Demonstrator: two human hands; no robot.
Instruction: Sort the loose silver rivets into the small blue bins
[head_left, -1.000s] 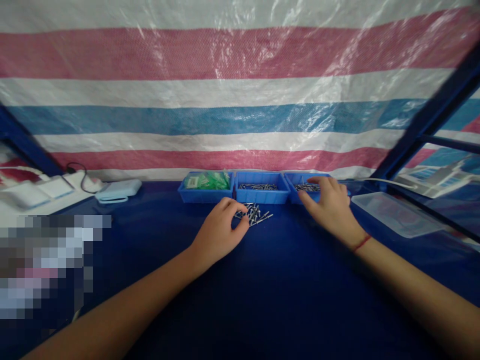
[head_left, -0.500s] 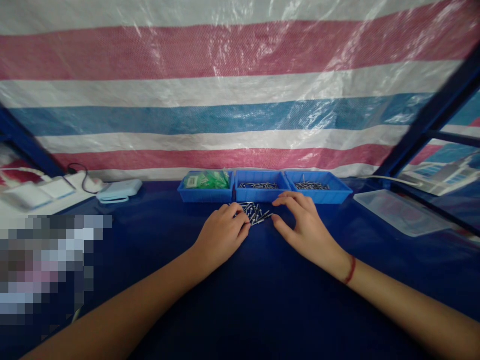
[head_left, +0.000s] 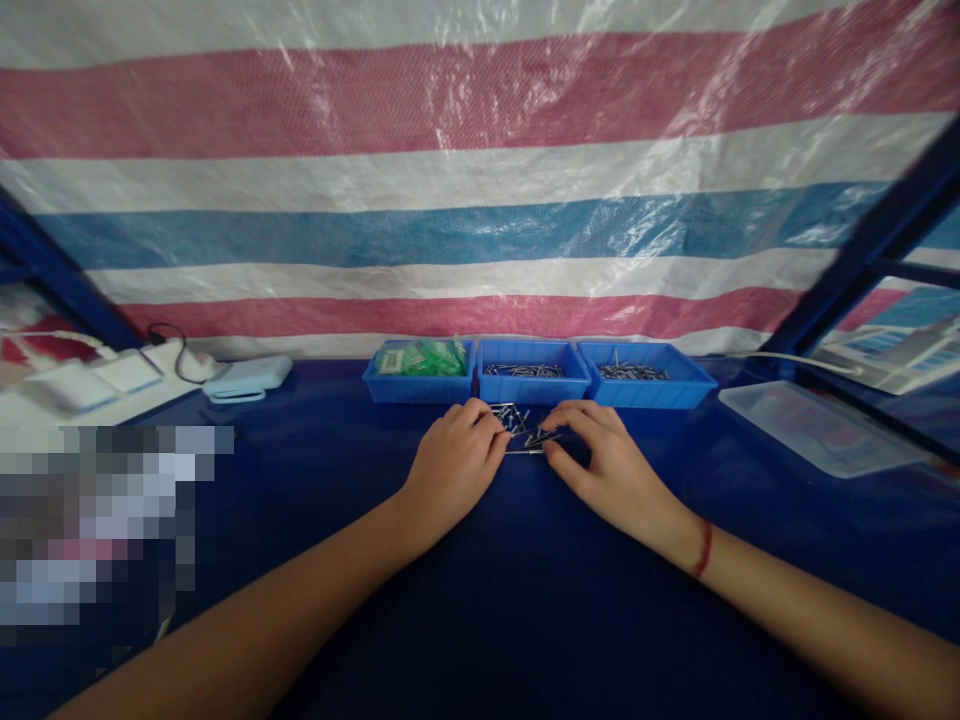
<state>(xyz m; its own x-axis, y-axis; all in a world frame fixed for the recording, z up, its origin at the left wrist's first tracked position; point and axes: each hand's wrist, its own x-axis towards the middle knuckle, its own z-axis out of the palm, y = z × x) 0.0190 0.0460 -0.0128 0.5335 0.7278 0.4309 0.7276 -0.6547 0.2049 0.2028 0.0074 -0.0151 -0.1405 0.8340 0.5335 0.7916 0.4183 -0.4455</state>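
A small loose pile of silvery pop rivets (head_left: 513, 418) lies on the dark blue tabletop, between my two hands. My left hand (head_left: 456, 458) rests at the pile's left side with its fingers curled together; a rivet end shows at its fingertips, the rest being hidden. On the other side, my right hand (head_left: 611, 462) has its thumb and forefinger a little apart, around a few rivets near the tips. One rivet lies crosswise at the near edge of the pile. Behind the hands stand the middle blue bin (head_left: 532, 390) and the right blue bin (head_left: 652, 393), both with rivets inside.
Green packets fill the left blue bin (head_left: 418, 390). A translucent plastic lid (head_left: 825, 430) lies at the right. Far left are a light blue case (head_left: 247, 378) and a white power strip with plugs (head_left: 90, 382). A striped plastic sheet (head_left: 480, 180) hangs behind.
My right thumb and fingers have come closer to the rivets, and the pile has spread, with some rivets turned and shifted. My left hand remains at the pile. The view has shifted slightly.
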